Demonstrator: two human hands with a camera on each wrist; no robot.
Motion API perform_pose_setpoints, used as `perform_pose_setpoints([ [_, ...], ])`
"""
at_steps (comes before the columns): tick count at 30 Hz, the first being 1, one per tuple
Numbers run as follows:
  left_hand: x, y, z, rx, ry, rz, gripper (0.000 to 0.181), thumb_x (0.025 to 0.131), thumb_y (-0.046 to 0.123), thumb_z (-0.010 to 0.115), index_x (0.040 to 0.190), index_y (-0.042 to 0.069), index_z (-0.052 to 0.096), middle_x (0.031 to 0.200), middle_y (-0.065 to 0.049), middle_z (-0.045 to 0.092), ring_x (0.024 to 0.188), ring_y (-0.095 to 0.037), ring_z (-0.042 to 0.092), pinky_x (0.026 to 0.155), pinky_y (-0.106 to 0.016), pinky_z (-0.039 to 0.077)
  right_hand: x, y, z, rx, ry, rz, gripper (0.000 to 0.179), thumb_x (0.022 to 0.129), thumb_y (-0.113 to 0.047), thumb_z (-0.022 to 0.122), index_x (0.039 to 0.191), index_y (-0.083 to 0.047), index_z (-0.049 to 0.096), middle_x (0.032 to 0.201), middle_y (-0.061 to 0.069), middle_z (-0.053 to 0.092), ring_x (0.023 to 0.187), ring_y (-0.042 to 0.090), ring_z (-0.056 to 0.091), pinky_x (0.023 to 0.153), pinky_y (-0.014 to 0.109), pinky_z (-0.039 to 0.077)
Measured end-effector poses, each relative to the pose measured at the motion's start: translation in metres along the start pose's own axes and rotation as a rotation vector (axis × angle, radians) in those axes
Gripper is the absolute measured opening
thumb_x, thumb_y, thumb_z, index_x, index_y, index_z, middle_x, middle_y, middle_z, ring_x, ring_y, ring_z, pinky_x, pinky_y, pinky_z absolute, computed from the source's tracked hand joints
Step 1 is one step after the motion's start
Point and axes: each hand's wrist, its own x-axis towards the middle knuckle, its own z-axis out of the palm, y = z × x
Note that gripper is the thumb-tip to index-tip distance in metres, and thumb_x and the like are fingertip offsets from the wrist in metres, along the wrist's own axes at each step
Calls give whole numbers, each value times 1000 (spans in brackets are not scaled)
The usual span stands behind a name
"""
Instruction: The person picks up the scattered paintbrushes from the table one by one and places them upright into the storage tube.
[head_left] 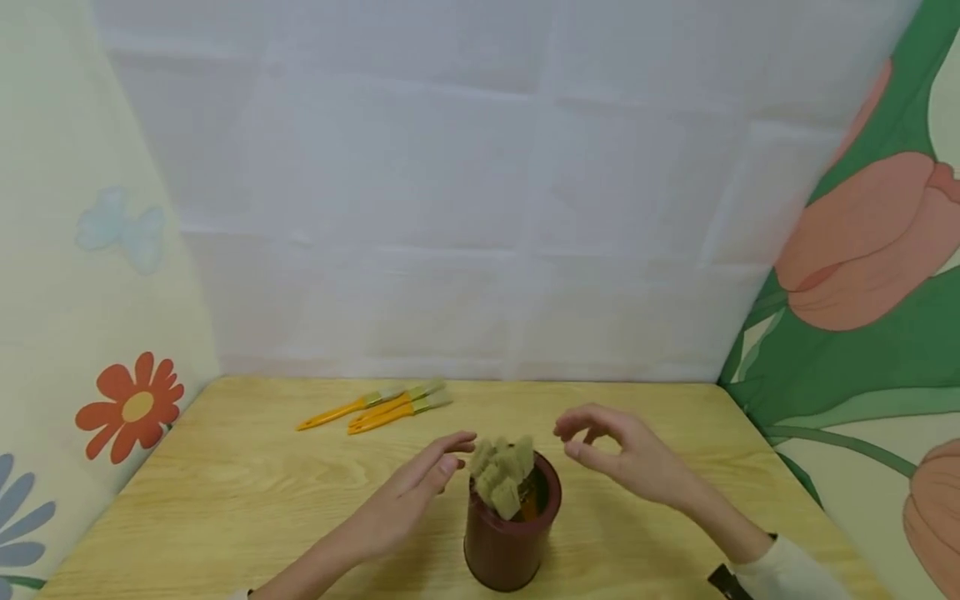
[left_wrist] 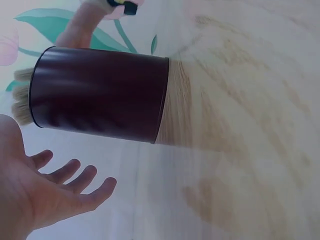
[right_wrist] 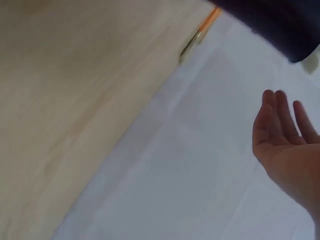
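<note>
A dark maroon cylindrical pot (head_left: 504, 546) stands upright on the table at the front centre. Several brushes (head_left: 501, 477) are in it, pale bristles up, bunched toward its left side. My left hand (head_left: 408, 492) is just left of the pot's rim, fingers relaxed and holding nothing. To the right of the rim, my right hand (head_left: 630, 454) hovers with its fingers loosely bent and nothing between them. In the left wrist view the pot (left_wrist: 100, 95) shows its side, with the left hand (left_wrist: 45, 190) apart from it. The right wrist view shows the right hand (right_wrist: 287, 135) clear of the pot.
Several orange-handled paintbrushes (head_left: 390, 408) lie together at the back left of the wooden table (head_left: 300, 500). A white sheet (head_left: 450, 208) hangs behind the table, and flower-patterned panels (head_left: 862, 275) flank it.
</note>
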Motion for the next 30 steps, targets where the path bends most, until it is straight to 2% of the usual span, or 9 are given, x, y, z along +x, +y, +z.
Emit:
perform_pose_setpoints([
  [3, 0, -6, -4, 18, 20, -19, 43, 114, 41, 30, 155, 31, 38, 149, -1, 47, 137, -29, 46, 107, -54, 41, -11, -8, 17, 70, 16, 51, 32, 101, -20, 68, 133, -22, 62, 125, -3, 65, 113, 23, 62, 88, 39, 54],
  [7, 2, -13, -8, 72, 43, -26, 43, 113, 42, 34, 153, 29, 42, 147, -1, 50, 135, -27, 48, 106, -55, 42, -18, -12, 38, 142, 12, 143, 44, 98, -24, 72, 140, -24, 57, 133, -5, 60, 119, 21, 58, 95, 43, 52],
  [9, 4, -15, -11, 107, 53, -26, 43, 112, 44, 37, 152, 29, 42, 146, 0, 51, 133, -24, 49, 106, -55, 41, -19, -11, 46, 177, 8, 161, 48, 98, -22, 73, 143, -24, 55, 135, -6, 59, 121, 19, 58, 95, 42, 52],
  [12, 8, -19, -15, 163, 70, -25, 45, 110, 47, 40, 152, 31, 42, 146, 2, 50, 131, -21, 49, 105, -56, 41, -21, -9, 52, 209, 21, 131, 50, 98, -16, 72, 144, -20, 54, 136, -2, 59, 121, 21, 58, 94, 41, 53],
  [16, 11, -24, -22, 240, 98, -19, 52, 107, 53, 45, 154, 33, 40, 147, 3, 49, 134, -25, 47, 103, -58, 43, -24, -6, 53, 215, 40, 87, 51, 97, -12, 73, 144, -18, 55, 135, 1, 60, 119, 21, 59, 91, 38, 54],
  [20, 10, -30, -30, 412, 129, 11, 60, 102, 58, 51, 155, 32, 39, 148, 3, 48, 136, -25, 46, 103, -55, 44, -25, -5, 51, 214, 29, 78, 52, 96, -12, 74, 144, -18, 55, 135, 1, 60, 118, 22, 60, 91, 41, 54],
  [24, 11, -32, -46, 646, 164, 88, 63, 101, 58, 54, 154, 26, 43, 148, 1, 50, 133, -26, 50, 101, -55, 47, -23, -4, 51, 210, 30, 72, 53, 95, -11, 75, 144, -20, 56, 137, -1, 60, 117, 22, 61, 92, 41, 54],
  [26, 14, -32, -58, 701, 181, 110, 59, 102, 54, 55, 152, 22, 46, 147, -2, 52, 133, -30, 50, 99, -57, 48, -22, -3, 51, 213, 33, 78, 53, 95, -11, 75, 143, -21, 57, 137, -1, 60, 117, 22, 61, 92, 42, 54],
  [30, 24, -39, -88, 671, 197, 92, 51, 105, 42, 58, 148, 14, 51, 143, -9, 56, 128, -35, 54, 96, -58, 49, -22, -2, 52, 219, 34, 81, 53, 95, -12, 76, 143, -20, 57, 135, -1, 61, 116, 24, 61, 91, 43, 54],
])
